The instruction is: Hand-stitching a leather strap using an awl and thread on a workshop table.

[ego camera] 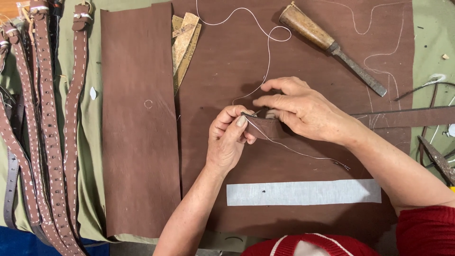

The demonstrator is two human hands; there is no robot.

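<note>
At the middle of the bench [429,42], the left hand [230,137] is closed in a pinch on the folded end of a brown leather strap [265,127], thumb and forefinger clamping the tip, while the right hand [303,110] curls over the strap from the far side, fingers bent and pressing it; whether it holds a needle I cannot tell. A thin white thread [268,52] loops away across the far part of the work and trails out near the right wrist. That slack loop could snag or knot if it is drawn quickly, and the pinch sits so close to the strap's tip that a stitching point might prick a fingertip. The strap looks matte and stiff, lying over broad suede-like brown sheets [137,132]. To the left hang finished straps [76,109] with pale stitching; far right lies a wooden-handled chisel [327,45].
</note>
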